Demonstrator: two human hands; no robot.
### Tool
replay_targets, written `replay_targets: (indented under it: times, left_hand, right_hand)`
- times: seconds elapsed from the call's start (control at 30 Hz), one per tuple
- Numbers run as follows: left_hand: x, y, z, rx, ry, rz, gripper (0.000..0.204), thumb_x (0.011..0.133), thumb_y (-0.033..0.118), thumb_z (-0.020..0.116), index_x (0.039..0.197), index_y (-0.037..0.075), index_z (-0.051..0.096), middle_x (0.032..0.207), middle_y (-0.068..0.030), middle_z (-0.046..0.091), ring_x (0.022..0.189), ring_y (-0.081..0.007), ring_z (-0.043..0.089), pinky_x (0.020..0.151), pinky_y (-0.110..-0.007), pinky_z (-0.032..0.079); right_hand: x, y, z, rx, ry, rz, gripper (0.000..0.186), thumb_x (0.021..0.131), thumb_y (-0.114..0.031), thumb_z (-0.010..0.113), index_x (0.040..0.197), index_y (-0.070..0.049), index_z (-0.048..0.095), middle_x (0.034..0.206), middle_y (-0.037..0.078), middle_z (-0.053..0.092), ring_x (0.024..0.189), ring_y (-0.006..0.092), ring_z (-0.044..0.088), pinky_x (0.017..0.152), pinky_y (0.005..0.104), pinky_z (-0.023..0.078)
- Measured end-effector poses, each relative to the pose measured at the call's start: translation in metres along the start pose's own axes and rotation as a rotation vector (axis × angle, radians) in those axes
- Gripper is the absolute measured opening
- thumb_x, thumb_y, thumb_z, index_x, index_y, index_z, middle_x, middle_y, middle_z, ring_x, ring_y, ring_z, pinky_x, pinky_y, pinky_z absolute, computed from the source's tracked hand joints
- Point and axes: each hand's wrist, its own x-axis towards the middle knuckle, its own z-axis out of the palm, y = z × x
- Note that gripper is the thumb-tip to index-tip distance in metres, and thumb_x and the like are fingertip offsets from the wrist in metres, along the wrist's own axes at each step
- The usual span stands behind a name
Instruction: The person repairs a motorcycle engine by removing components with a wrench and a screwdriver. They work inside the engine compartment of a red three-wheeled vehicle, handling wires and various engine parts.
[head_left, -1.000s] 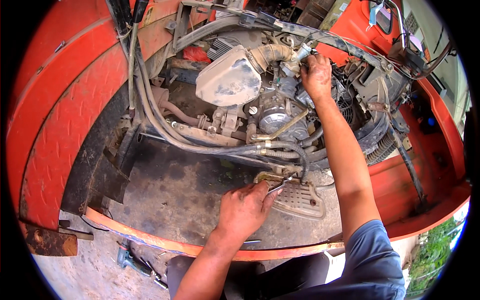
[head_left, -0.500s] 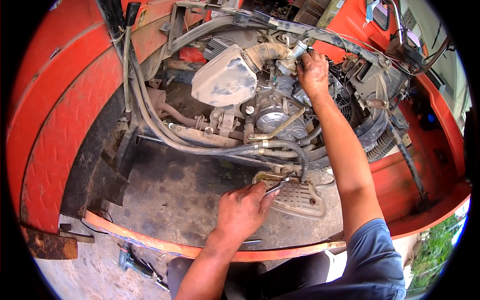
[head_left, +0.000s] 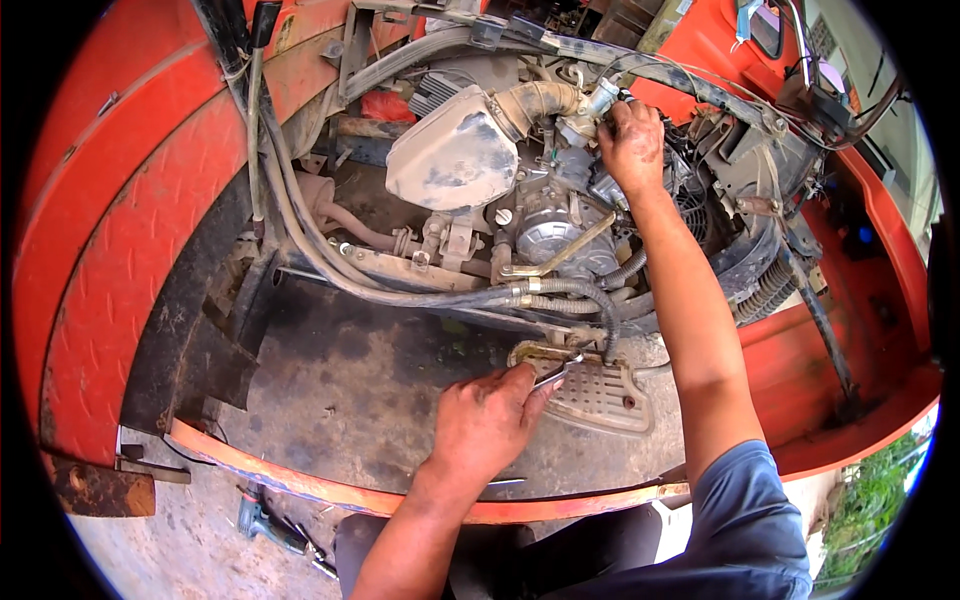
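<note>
In my left hand [head_left: 485, 420] is a small metal wrench [head_left: 556, 373], gripped between thumb and fingers. Its head sits over the perforated footrest plate [head_left: 600, 395] below the engine. My right hand [head_left: 633, 148] reaches up to the carburetor [head_left: 602, 98], its fingers curled down on the far right side. What those fingertips grip is hidden behind the hand. A ribbed tan intake hose [head_left: 540, 108] joins the carburetor to the dusty air filter box [head_left: 453, 155]. Under my right forearm lies the engine [head_left: 560, 235] with its round cover.
Black frame tubes [head_left: 330, 275] curve around the engine. Upright levers [head_left: 256, 130] stand at the left, beside red body panels [head_left: 130, 270]. A thin metal rod [head_left: 506, 482] lies near the orange floor edge [head_left: 330, 492]. On the ground below is a power drill [head_left: 265, 525].
The view has shifted very slightly. My right hand stays at the carburetor with its fingers a little more curled, and my left hand keeps hold of the wrench.
</note>
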Motion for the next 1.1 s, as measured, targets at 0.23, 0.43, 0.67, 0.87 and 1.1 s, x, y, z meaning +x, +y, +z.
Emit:
replay_targets:
  times: [0.23, 0.43, 0.67, 0.87, 1.1]
  left_hand:
    - [-0.001, 0.000, 0.002, -0.003, 0.023, 0.013, 0.033, 0.088, 0.029, 0.078, 0.075, 0.006, 0.059, 0.065, -0.0152, 0.062, 0.059, -0.0397, 0.062, 0.052, -0.046, 0.049]
    - [0.000, 0.001, -0.003, 0.059, -0.046, 0.002, 0.024, 0.089, 0.025, 0.074, 0.079, 0.007, 0.062, 0.068, -0.0119, 0.067, 0.062, -0.0335, 0.069, 0.056, -0.045, 0.056]
    - [-0.001, 0.001, 0.001, 0.028, -0.002, 0.003, 0.033, 0.087, 0.029, 0.078, 0.075, 0.006, 0.058, 0.067, -0.0152, 0.064, 0.061, -0.0396, 0.063, 0.053, -0.047, 0.050]
    - [-0.003, -0.001, 0.000, 0.021, -0.003, 0.004, 0.030, 0.087, 0.029, 0.077, 0.077, 0.006, 0.061, 0.069, -0.0148, 0.065, 0.062, -0.0387, 0.064, 0.055, -0.047, 0.052]
    - [-0.002, 0.000, -0.001, 0.033, -0.031, 0.003, 0.026, 0.089, 0.029, 0.075, 0.083, 0.007, 0.065, 0.071, -0.0146, 0.067, 0.065, -0.0374, 0.067, 0.056, -0.047, 0.053]
  right_hand:
    - [0.003, -0.003, -0.002, -0.061, -0.012, -0.055, 0.019, 0.077, -0.018, 0.076, 0.091, -0.007, 0.070, 0.099, 0.012, 0.063, 0.098, 0.0354, 0.058, 0.086, 0.0479, 0.046]
    - [-0.002, -0.006, -0.012, -0.040, 0.012, -0.041, 0.017, 0.078, -0.019, 0.077, 0.087, -0.007, 0.071, 0.099, 0.012, 0.062, 0.099, 0.0355, 0.058, 0.085, 0.0486, 0.045]
    - [-0.006, -0.009, -0.017, -0.032, -0.003, -0.010, 0.027, 0.077, -0.021, 0.078, 0.101, -0.007, 0.077, 0.123, 0.015, 0.064, 0.118, 0.0380, 0.055, 0.100, 0.0510, 0.043]
    - [-0.009, -0.018, -0.032, 0.019, -0.063, -0.012, 0.037, 0.076, -0.022, 0.079, 0.112, -0.011, 0.077, 0.138, 0.016, 0.059, 0.128, 0.0399, 0.051, 0.107, 0.0535, 0.040]
    - [-0.017, -0.020, -0.029, -0.047, -0.123, 0.009, 0.041, 0.081, -0.023, 0.075, 0.120, -0.009, 0.074, 0.148, 0.020, 0.051, 0.139, 0.0433, 0.043, 0.112, 0.0556, 0.037]
